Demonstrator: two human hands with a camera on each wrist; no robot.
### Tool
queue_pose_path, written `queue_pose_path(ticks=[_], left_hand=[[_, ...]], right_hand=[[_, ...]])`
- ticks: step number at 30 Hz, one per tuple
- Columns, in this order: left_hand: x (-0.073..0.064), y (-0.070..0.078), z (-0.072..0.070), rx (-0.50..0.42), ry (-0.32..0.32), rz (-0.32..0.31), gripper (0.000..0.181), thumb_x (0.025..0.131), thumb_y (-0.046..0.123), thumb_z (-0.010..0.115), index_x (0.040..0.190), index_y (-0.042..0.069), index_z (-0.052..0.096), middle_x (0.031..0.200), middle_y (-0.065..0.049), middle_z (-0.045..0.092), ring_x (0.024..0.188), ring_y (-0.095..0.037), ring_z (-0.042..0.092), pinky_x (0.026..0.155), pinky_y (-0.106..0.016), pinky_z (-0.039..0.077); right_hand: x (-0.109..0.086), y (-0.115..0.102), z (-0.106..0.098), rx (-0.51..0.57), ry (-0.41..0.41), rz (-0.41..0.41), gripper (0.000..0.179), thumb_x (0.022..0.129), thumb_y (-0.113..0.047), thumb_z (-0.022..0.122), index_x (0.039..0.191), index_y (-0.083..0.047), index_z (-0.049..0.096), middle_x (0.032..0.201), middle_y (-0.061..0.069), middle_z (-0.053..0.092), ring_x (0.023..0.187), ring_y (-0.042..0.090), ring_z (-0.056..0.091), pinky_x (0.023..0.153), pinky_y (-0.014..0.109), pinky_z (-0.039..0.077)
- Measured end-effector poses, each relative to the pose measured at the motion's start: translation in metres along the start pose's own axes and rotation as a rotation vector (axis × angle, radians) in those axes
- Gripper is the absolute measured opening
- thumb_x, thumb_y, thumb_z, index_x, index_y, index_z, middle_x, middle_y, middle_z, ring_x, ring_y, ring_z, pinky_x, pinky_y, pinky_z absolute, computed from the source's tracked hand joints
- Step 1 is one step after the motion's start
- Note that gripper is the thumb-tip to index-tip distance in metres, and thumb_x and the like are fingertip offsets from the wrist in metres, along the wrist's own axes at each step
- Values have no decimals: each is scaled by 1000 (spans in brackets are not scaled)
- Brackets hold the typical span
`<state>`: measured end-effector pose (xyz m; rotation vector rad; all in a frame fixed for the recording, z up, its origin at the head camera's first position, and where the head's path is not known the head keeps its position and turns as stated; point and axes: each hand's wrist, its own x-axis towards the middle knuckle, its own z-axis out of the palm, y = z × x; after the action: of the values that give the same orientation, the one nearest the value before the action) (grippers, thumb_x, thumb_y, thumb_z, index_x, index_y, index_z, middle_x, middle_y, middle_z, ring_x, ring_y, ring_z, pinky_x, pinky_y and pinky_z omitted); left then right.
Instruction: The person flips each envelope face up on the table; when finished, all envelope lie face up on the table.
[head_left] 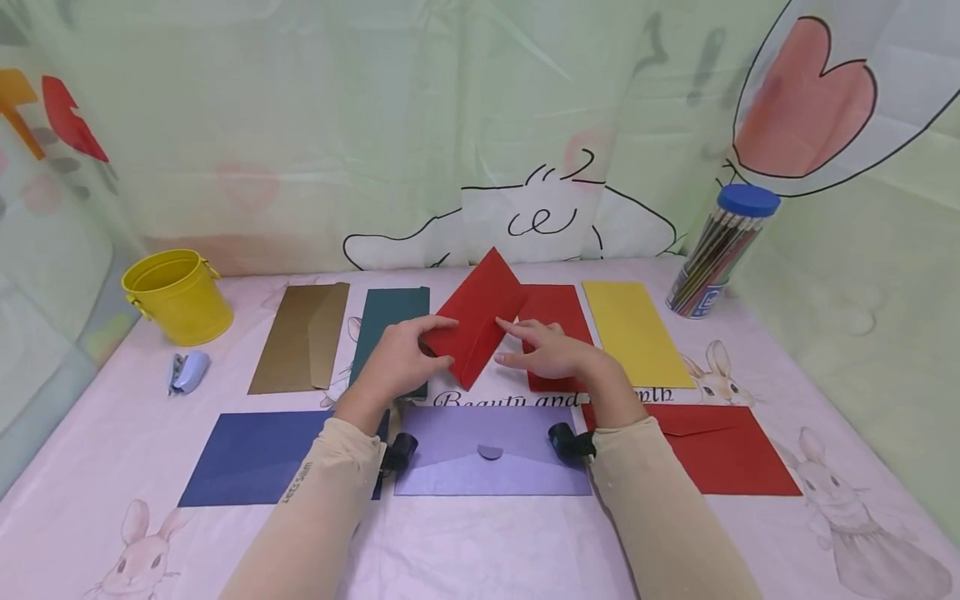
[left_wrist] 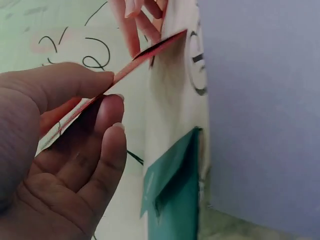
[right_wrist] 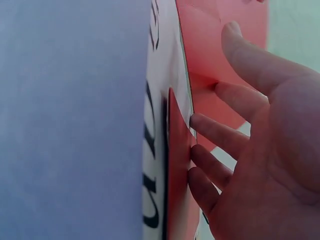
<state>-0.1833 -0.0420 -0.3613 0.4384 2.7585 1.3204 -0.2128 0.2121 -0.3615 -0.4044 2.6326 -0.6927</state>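
Observation:
A red envelope (head_left: 480,308) is raised at a slant above the back row, one corner pointing toward the backdrop. My left hand (head_left: 396,360) pinches its left edge between thumb and fingers; the left wrist view shows the envelope (left_wrist: 137,62) nearly edge-on. My right hand (head_left: 558,352) has its fingers spread and the index fingertip against the envelope's right side, thumb held apart. Beneath that hand lies another red envelope (head_left: 561,308), its edge close by the lower fingers in the right wrist view. A teal envelope (head_left: 390,308) lies partly hidden behind my left hand.
Brown (head_left: 288,333) and yellow (head_left: 633,333) envelopes flank the back row. In front lie blue (head_left: 255,458), lavender (head_left: 465,433) and red (head_left: 735,450) envelopes. A yellow bucket (head_left: 180,300) and a stapler (head_left: 187,372) are at left, a pencil jar (head_left: 720,250) at back right.

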Motion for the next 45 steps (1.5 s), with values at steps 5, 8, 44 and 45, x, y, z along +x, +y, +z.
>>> queue_pose_path(ticks=[5,8,44,45], left_hand=[[1,-2,2,27,-39,-26,68,78,21,86,141,16,58,130,-13,58,114,-31,58,83,-41,57],[1,-2,3,60,-69,-39,65,80,27,84,139,16,60,126,-11,60,111,-28,59,80,-39,57],[-2,-1,24,394,-231,-66,60,90,37,73,146,23,56,137,-5,61,122,-28,57,93,-49,52],[-3,0,23,391,-232,-66,60,90,37,73,146,23,56,136,-5,61,122,-28,57,92,-48,52]], right_hand=[[0,-1,1,-4,7,-13,82,92,-44,69,161,-26,28,162,18,23,146,50,10,107,71,26],[-1,-2,0,-13,15,-14,84,90,-43,72,160,-26,30,160,16,26,146,46,15,106,68,31],[-2,-1,5,-34,54,-21,73,87,-32,79,152,-21,48,156,12,36,143,40,24,102,58,43],[-2,-1,5,-31,54,-23,72,87,-32,79,152,-20,48,156,12,36,143,40,24,102,58,43]])
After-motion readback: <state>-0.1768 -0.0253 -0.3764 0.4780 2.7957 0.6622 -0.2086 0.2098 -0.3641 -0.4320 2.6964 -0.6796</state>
